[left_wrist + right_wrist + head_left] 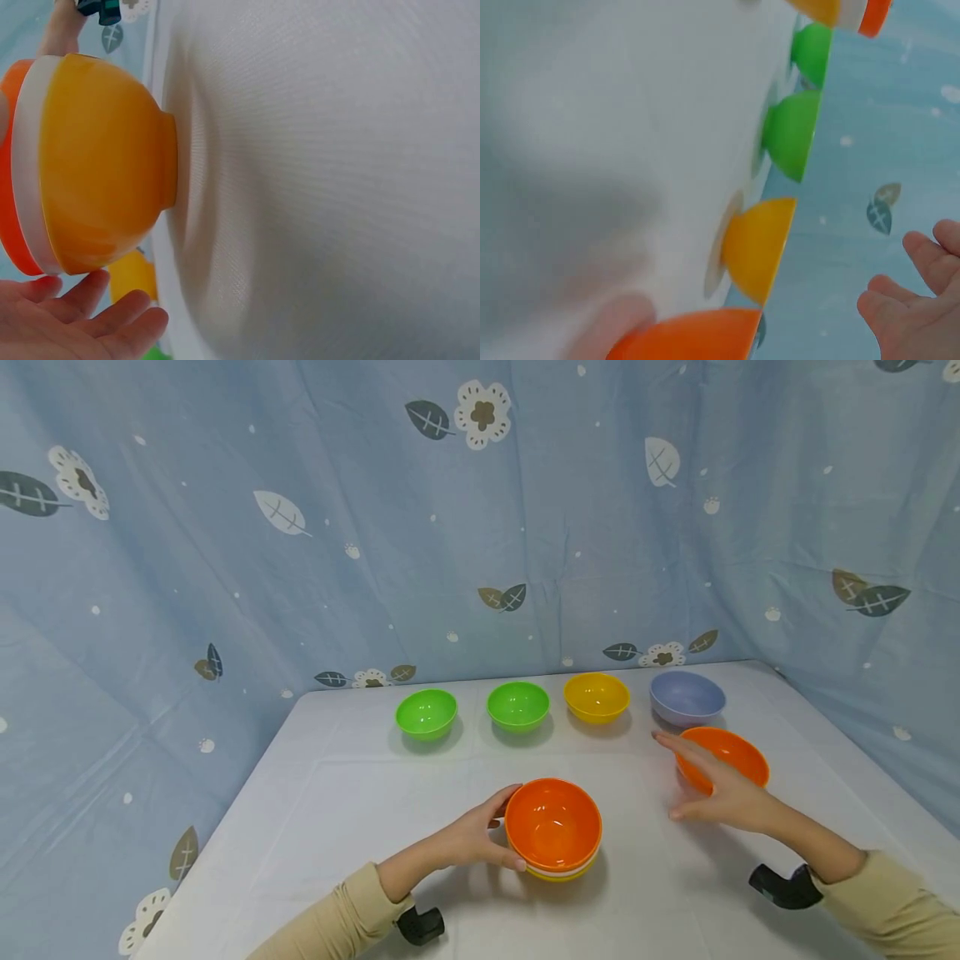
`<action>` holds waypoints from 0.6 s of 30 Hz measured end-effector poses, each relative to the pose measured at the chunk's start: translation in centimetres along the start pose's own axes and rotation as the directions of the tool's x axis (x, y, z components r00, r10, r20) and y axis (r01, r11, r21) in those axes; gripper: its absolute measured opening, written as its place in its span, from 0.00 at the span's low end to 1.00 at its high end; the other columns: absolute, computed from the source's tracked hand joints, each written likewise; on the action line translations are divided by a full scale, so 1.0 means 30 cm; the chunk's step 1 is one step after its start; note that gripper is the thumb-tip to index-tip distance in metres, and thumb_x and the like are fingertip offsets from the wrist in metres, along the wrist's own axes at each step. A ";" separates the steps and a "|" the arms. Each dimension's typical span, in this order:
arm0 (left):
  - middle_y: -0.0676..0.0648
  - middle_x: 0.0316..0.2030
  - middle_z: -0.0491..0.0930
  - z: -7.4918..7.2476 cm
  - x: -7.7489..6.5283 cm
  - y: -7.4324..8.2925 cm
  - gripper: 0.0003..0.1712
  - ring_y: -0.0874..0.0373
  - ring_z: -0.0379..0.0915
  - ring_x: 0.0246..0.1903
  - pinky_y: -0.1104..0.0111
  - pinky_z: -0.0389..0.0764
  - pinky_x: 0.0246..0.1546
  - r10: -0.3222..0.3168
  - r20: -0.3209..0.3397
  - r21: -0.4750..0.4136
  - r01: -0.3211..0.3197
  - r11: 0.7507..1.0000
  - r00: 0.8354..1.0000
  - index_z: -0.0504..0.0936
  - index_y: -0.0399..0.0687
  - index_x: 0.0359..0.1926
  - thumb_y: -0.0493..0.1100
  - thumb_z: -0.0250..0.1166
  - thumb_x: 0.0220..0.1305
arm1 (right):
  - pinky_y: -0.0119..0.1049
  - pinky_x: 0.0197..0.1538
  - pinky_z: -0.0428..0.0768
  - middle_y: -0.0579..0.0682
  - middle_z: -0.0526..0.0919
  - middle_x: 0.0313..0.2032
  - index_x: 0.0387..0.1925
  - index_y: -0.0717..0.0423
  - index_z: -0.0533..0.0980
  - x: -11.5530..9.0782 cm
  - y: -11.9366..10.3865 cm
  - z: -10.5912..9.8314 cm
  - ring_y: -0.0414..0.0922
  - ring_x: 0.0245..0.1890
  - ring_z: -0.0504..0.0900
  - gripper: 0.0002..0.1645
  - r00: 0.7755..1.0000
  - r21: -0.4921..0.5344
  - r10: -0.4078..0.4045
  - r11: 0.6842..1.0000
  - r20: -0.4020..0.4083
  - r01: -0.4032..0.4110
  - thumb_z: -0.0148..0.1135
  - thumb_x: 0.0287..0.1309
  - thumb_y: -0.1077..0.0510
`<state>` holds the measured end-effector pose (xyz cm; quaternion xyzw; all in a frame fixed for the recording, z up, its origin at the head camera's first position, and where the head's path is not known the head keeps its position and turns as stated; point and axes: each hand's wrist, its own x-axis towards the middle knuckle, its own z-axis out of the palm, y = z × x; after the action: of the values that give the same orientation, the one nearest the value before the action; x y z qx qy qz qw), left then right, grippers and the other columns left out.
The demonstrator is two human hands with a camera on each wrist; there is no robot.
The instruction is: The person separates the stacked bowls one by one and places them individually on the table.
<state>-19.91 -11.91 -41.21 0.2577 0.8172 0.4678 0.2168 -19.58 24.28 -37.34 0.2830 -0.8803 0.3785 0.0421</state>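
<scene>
A nested stack of bowls, orange inside white inside yellow, stands near the front middle of the table. The left hand (pixel 480 835) holds its left side, thumb at the near rim and fingers round the far side. In the left wrist view the yellow bowl (pixel 105 165) is lowest, the white bowl (pixel 31 165) shows as a band, and the orange bowl (pixel 13 225) is innermost. The right hand (pixel 723 789), fingers spread and holding nothing, hovers at the near left of another orange bowl (pixel 731 756), partly covering it in the head view.
Along the back stand two green bowls (pixel 426 714) (pixel 518 707), a yellow bowl (pixel 597 697) and a bluish-purple bowl (pixel 687 697). A white cloth covers the table (pixel 337 810). A blue patterned curtain (pixel 375 527) hangs behind and at both sides.
</scene>
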 end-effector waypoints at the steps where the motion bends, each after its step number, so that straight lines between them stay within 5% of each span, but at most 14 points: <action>1: 0.48 0.65 0.60 0.000 -0.001 0.000 0.56 0.52 0.60 0.61 0.57 0.65 0.59 0.002 0.001 -0.001 -0.002 1.000 1.000 0.50 0.46 0.70 0.44 0.74 0.44 | 0.71 0.51 0.58 0.50 0.59 0.66 0.68 0.54 0.55 0.002 -0.003 0.005 0.14 0.57 0.47 0.55 1.000 0.001 -0.007 1.000 0.002 0.007 0.73 0.38 0.59; 7: 0.49 0.65 0.60 0.000 -0.005 0.000 0.56 0.52 0.60 0.62 0.55 0.64 0.59 0.002 0.007 -0.005 -0.002 1.000 1.000 0.50 0.48 0.70 0.44 0.74 0.44 | 0.70 0.52 0.60 0.62 0.58 0.65 0.68 0.52 0.55 0.008 -0.028 0.045 0.26 0.63 0.51 0.55 0.999 -0.001 -0.036 0.999 0.033 0.036 0.73 0.38 0.57; 12: 0.47 0.66 0.59 0.002 -0.003 -0.002 0.58 0.51 0.60 0.62 0.54 0.64 0.60 -0.008 0.002 -0.013 0.008 1.000 1.000 0.47 0.45 0.70 0.44 0.74 0.44 | 0.69 0.54 0.59 0.59 0.59 0.66 0.68 0.50 0.55 0.016 -0.057 0.084 0.50 0.65 0.55 0.55 0.998 -0.023 -0.013 1.000 0.064 0.015 0.74 0.38 0.52; 18: 0.47 0.65 0.59 0.005 -0.003 -0.008 0.57 0.51 0.60 0.61 0.55 0.64 0.60 -0.009 0.004 -0.018 0.009 1.000 1.000 0.48 0.45 0.70 0.43 0.74 0.44 | 0.66 0.56 0.61 0.55 0.59 0.66 0.68 0.47 0.55 0.027 -0.076 0.140 0.57 0.64 0.56 0.54 0.994 0.019 0.019 1.000 0.111 -0.021 0.73 0.40 0.49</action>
<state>-19.82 -11.97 -41.47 0.2529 0.8137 0.4736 0.2228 -18.45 19.75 -38.62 0.2951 -0.8801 0.3716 -0.0133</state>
